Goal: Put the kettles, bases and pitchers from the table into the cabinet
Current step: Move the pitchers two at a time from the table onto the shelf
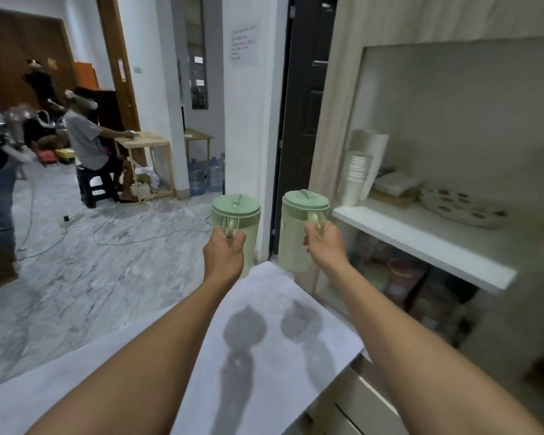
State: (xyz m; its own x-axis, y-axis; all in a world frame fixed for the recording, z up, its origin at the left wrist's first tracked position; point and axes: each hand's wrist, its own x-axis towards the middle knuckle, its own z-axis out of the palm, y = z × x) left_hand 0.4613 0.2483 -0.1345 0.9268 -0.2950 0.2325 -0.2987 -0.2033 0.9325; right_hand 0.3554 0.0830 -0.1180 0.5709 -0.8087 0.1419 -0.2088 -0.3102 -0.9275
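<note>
Across the left half of the view spreads a grey marbled floor (76, 293), with cables trailing over it and a white power strip (73, 219) lying among them; on the right stands an open white cabinet (453, 120), its inside crossed by a white shelf (421, 243), with blurred packages in the space beneath; in the foreground a white table (280, 387) runs up towards the cabinet's left edge, and the shadows of both arms and both vessels fall dark on its top.

Two pale green plastic pitchers with darker green lids hang upright in the air above the table's far end, side by side and apart; the left pitcher (242, 215) is out past the table's far corner, over the floor; the right pitcher (296, 243) is just beside the near end of the shelf, its lid about level with it, not touching it.

The left hand (225, 249) has its fingers wrapped round the left pitcher's handle; the right hand (325, 246) grips the right pitcher's handle in the same way.

On the shelf a stack of white paper cups (357, 177) stands at the left, and a patterned dish (462, 208) lies further right; well behind, two large water bottles (204, 177) sit on the floor by a white pillar, and a person (85, 142) sits at a small wooden bench.
</note>
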